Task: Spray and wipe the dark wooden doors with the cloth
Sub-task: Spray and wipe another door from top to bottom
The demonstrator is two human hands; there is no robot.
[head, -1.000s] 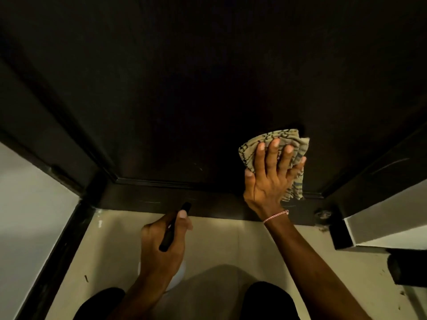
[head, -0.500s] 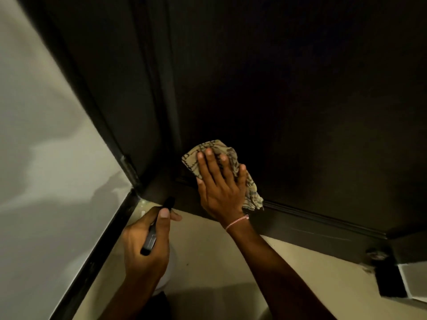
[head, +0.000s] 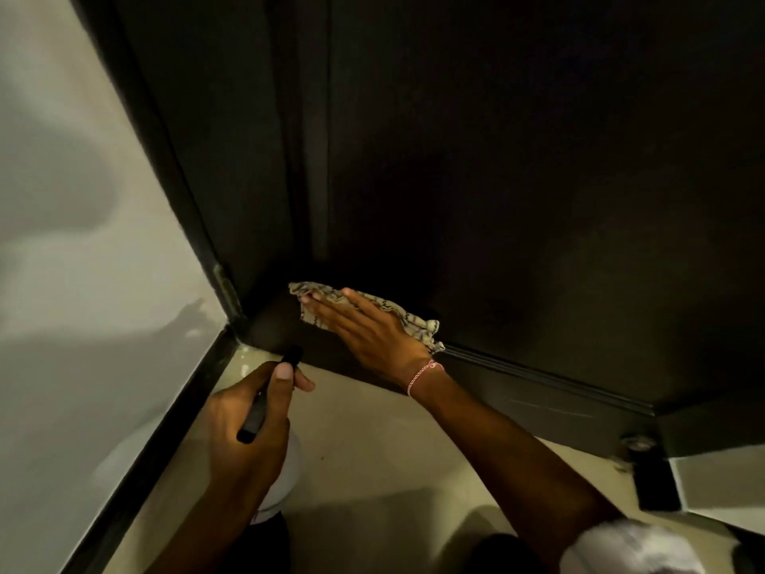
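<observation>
Dark door, pale floor, black skirting, doorstop

The door frame and white wall hem the corner leftward; rightward the door and floor lie open.

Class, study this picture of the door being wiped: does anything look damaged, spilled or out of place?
Faint pale scratches streak the bottom rail of the door, right of the right hand pressing the cloth; they stand out against the dark finish. Nothing looks spilled or askew.
</observation>
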